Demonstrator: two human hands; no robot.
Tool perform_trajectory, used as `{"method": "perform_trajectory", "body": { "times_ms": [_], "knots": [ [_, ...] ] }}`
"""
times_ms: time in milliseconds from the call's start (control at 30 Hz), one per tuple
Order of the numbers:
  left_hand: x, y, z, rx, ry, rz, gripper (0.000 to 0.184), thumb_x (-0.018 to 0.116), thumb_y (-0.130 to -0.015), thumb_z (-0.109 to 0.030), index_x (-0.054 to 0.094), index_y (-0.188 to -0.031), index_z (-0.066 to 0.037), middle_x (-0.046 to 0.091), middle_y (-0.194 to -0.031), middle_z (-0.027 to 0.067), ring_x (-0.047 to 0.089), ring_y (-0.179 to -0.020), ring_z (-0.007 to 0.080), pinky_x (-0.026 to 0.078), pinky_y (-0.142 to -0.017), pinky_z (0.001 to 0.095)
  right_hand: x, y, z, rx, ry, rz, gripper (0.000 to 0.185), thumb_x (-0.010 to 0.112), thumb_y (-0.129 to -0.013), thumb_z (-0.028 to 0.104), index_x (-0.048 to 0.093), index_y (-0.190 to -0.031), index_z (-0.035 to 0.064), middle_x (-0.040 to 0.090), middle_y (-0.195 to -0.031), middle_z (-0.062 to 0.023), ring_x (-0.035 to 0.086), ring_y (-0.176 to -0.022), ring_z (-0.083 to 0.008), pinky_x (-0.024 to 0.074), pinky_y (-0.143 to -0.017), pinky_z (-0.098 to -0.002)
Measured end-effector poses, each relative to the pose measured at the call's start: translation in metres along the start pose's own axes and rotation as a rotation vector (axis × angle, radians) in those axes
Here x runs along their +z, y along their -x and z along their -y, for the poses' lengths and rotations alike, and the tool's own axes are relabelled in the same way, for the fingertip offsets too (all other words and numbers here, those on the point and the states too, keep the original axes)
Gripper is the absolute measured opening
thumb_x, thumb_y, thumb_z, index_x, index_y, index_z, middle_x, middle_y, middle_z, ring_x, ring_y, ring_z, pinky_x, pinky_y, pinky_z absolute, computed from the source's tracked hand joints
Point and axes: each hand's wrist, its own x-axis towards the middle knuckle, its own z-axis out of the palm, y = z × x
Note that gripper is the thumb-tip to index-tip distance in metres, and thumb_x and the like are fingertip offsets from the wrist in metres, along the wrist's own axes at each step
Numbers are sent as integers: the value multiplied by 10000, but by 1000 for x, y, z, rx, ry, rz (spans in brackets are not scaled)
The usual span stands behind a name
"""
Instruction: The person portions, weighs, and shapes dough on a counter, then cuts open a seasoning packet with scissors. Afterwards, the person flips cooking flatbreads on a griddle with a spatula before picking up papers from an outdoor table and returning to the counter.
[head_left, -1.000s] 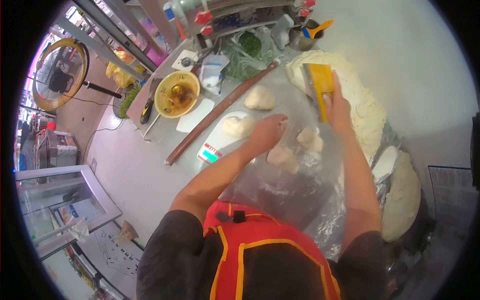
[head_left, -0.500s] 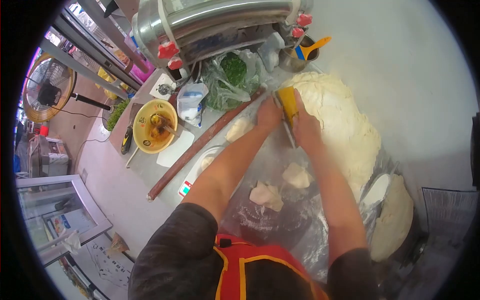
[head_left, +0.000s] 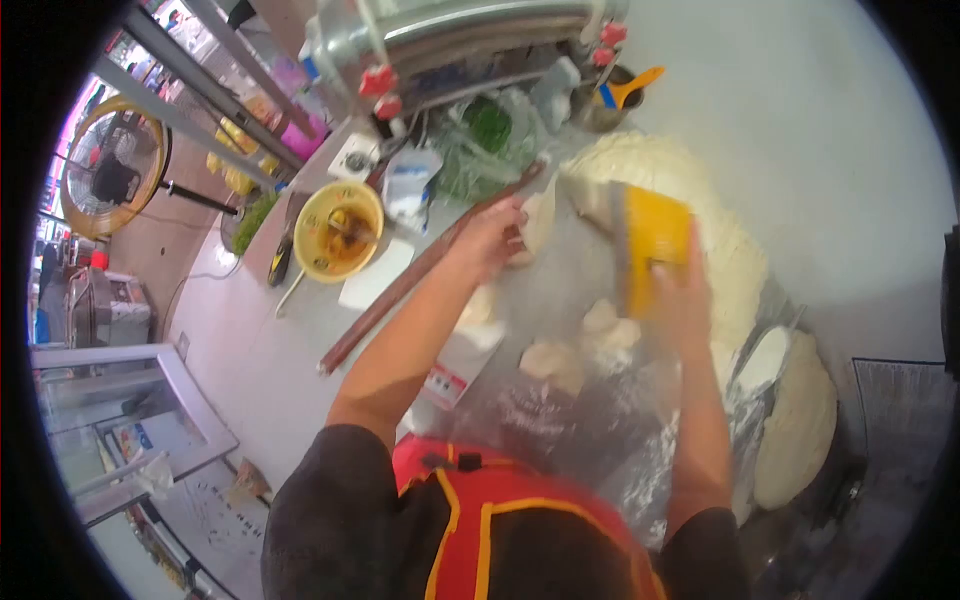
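My right hand grips a yellow dough scraper, held up over the left side of a large slab of pale dough and blurred by motion. In my left hand the fingers are curled on a piece of dough, near a long wooden rolling pin. Below that forearm stands a white kitchen scale with a dough lump on it. Two more portions of dough, one nearer me and one beyond it, lie on the floured worktop.
A metal dough-rolling machine stands at the back. Before it lie a bag of chopped greens and a yellow bowl of brown liquid. A brush rests in a pot. More dough sits at right.
My hands have moved apart. The left went left with a piece of dough; the right swung right and toward me with the scraper, which was upright at the slab's edge.
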Motion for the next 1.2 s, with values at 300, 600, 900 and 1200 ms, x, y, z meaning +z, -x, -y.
{"method": "perform_trajectory", "body": {
  "times_ms": [300, 600, 900, 1200],
  "knots": [
    [-53, 106, -3, 812, -1641, -14, 238, 538, -755, -65, 626, -974, -100, 628, -892, 63, 581, -917, 231, 485, -760, 356, -33, 122, -14, 20, -269, -111, 682, 491, -802, -14, 220, -1422, 71, 337, -1404, -157, 394, -1242, -237, 334, -1005, -302],
    [-90, 99, 26, 539, -1263, -177, 367, 512, -816, -112, 531, -1179, -58, 617, -1047, 146, 564, -1015, 273, 452, -859, 345, -16, 159, 16, -50, -147, -69, 679, 516, -799, 34, 235, -1416, 76, 415, -1351, -176, 478, -1176, -264, 377, -971, -317],
    [-113, 157, -21, 462, -1155, -208, 251, 502, -862, -165, 602, -1045, -26, 637, -973, 121, 604, -909, 235, 456, -804, 330, -1, 178, 46, -117, -104, 19, 667, 517, -808, 55, 237, -1413, 84, 425, -1337, -197, 505, -1148, -310, 403, -943, -342],
    [-95, 169, -32, 478, -1367, -173, 271, 547, -848, -169, 591, -1084, -44, 637, -985, 139, 617, -910, 255, 465, -809, 340, 14, 177, 69, -186, -56, 11, 668, 514, -816, 48, 230, -1418, 100, 427, -1333, -198, 505, -1146, -316, 405, -943, -345]
  ]
}}
